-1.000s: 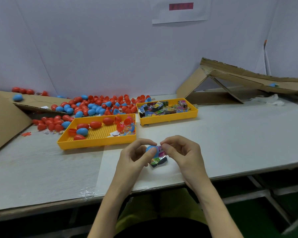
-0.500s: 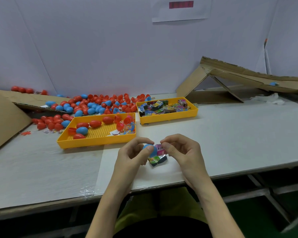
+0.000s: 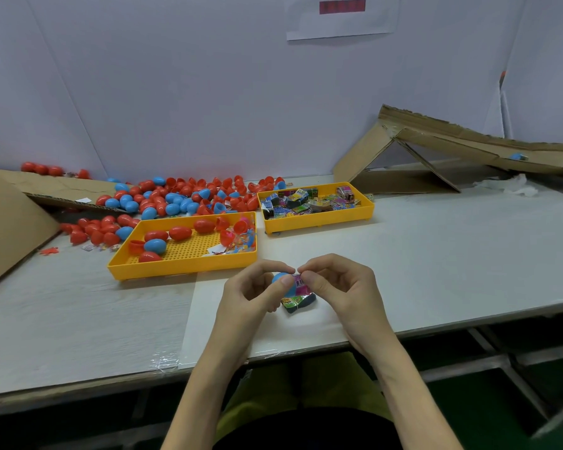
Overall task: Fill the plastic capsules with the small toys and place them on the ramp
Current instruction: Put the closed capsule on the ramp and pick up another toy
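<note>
Right half of the table is wide open, clear run back to the ramp. Straight ahead you hit the left tray and right tray, only a slim gap between them. The capsule pile clogs the back-left, and the cardboard slab walls off the far left.

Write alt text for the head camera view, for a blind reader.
Two hands over a table: the left hand grips a blue capsule while the right hand pinches a toy packet against it. Behind stand a tray of capsules, a tray of packets, a heap of capsules and a cardboard ramp.
</note>
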